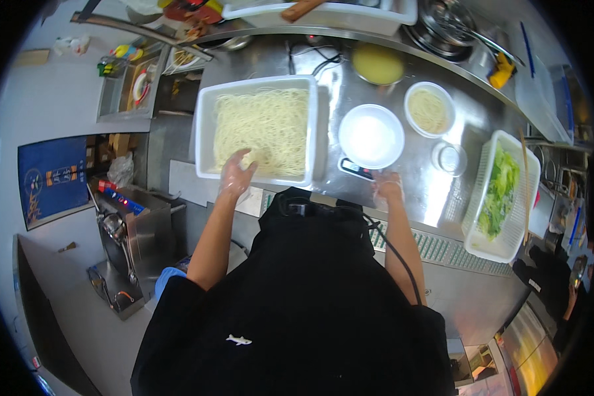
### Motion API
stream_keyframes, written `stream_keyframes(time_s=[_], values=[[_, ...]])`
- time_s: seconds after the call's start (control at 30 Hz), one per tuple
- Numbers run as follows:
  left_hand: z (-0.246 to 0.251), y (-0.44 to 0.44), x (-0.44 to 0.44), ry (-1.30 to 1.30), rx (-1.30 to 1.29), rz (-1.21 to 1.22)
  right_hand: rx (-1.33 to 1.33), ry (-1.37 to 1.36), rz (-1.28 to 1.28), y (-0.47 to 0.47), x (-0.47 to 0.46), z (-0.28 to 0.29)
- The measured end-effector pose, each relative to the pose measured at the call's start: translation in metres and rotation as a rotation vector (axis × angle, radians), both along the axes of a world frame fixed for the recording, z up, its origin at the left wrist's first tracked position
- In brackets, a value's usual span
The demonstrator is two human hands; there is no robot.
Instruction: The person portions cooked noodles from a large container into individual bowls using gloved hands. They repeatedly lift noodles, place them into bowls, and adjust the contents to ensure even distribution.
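Observation:
My left hand [236, 174], in a clear plastic glove, is over the near edge of a white plastic tub [313, 123]. Its thumb and fingers are spread beside the thin pale noodles [262, 128] that fill the tub. To the right, an empty-looking white plastic bowl [371, 136] sits on a digital kitchen scale [355, 168] with a lit display. My right hand [388, 185], also gloved, is at the near right side of the scale, by its edge. Its fingertips are too small to tell whether they grip anything.
Behind and right of the scale stand a round white container of noodles [429, 110], a bowl of yellow liquid [378, 63] and a clear round container [449, 159]. A white basket [530, 198] holds leafy greens, with chopsticks [525, 198] along its rim. Another person [549, 277] is at far right.

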State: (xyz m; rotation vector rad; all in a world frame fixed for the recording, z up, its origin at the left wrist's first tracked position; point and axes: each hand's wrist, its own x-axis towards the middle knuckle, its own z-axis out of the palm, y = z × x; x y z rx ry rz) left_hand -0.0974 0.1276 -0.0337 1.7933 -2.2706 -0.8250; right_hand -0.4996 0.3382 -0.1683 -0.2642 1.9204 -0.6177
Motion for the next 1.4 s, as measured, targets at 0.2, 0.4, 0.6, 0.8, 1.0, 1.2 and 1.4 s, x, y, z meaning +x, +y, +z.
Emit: stream_keyframes(time_s=[0.2,0.4,0.6,0.8,1.0,1.2,1.4], values=[[-0.055,-0.085,0.003,-0.233,-0.087,-0.233,-0.005,0.213,0.081,0.018,0.001,-0.050],[-0.098,-0.159,-0.020,-0.402,-0.004,-0.312,-0.026,0.187,-0.477,0.093,0.037,0.069],[-0.055,-0.142,-0.020,-0.418,0.248,-0.491,-0.194,0.403,-0.795,0.125,0.095,0.170],[-0.027,-0.127,0.044,0.214,-0.224,-0.501,-0.378,0.409,-0.541,0.002,0.140,0.248],[0.094,-0.127,0.019,0.959,0.233,-0.211,-0.528,0.514,0.192,-0.150,0.187,0.285],[0.109,-0.138,0.020,0.982,0.306,-0.226,-0.785,0.301,0.483,-0.215,0.237,0.259],[0.140,-0.121,0.013,1.127,0.344,0.036,-1.036,0.473,0.491,-0.251,0.291,0.225]])
